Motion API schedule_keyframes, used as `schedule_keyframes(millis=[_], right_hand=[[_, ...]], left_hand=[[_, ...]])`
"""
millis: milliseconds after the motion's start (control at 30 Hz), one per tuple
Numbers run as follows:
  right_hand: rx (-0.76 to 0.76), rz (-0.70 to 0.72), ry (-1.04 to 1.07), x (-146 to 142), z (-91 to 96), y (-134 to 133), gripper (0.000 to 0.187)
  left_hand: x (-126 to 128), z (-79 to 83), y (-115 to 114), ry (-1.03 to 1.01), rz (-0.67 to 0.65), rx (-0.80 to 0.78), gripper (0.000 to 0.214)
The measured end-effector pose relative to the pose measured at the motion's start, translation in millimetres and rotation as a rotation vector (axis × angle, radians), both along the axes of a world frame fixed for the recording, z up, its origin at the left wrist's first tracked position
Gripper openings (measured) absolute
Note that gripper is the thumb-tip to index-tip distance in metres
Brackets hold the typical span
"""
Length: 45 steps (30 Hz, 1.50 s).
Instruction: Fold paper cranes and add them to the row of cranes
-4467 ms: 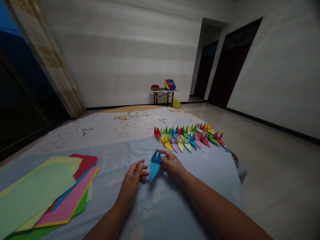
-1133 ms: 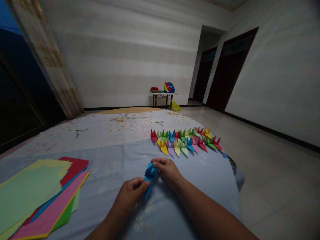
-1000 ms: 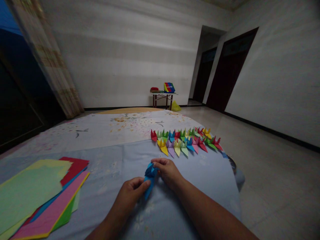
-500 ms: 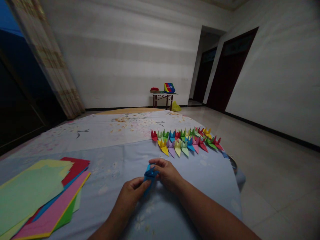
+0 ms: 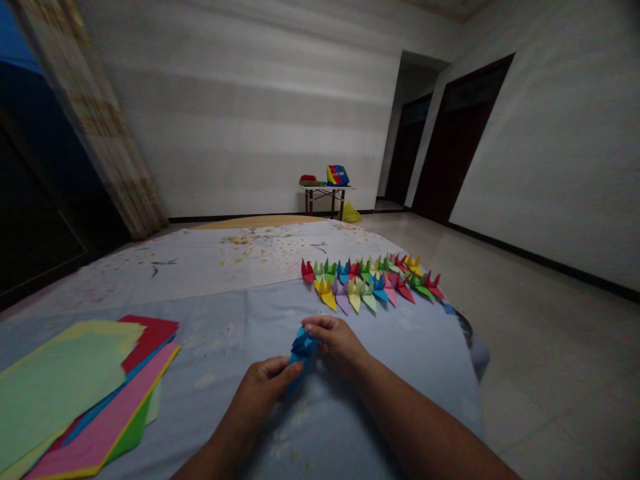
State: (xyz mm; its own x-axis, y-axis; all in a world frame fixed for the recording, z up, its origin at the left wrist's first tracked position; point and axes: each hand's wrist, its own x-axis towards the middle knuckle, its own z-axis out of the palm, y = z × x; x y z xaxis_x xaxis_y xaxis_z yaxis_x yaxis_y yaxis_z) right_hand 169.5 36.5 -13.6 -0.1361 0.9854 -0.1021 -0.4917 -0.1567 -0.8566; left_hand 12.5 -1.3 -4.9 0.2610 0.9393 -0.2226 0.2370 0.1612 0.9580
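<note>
Just below the middle of the frame, you hold a small piece of folded blue paper [image 5: 304, 343] between both hands. Your left hand [image 5: 267, 380] pinches its lower part between thumb and fingers; your right hand [image 5: 340, 343] grips the upper end, its fingertips close together. You work over the near part of the counter [image 5: 257, 221], on its pale cloth [image 5: 200, 380]; whether the paper's lower tip touches that cloth, I cannot tell.

Your likeliest trouble is the paper itself: pull your hands apart too hard and a fold could tear, or press while the layers sit askew and you would set a crooked crease. The dim light could hide such a slip from you.

Right of centre, folded paper birds [image 5: 327, 297] stand in rough rows, near your right hand but apart from it. A careless reach could tip them, and those at the far right sit close to the edge. At lower left, your loose coloured sheets [image 5: 55, 373] overlap unevenly, so a brushing forearm might shift them.
</note>
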Motion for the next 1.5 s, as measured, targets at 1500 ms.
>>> schedule_keyframes(millis=[1500], right_hand=[[0.003, -0.044, -0.012, -3.8, 4.5, -3.4, 0.04]], left_hand=[[1.1, 4.7, -3.7, -0.016, 0.043, 0.011, 0.044]])
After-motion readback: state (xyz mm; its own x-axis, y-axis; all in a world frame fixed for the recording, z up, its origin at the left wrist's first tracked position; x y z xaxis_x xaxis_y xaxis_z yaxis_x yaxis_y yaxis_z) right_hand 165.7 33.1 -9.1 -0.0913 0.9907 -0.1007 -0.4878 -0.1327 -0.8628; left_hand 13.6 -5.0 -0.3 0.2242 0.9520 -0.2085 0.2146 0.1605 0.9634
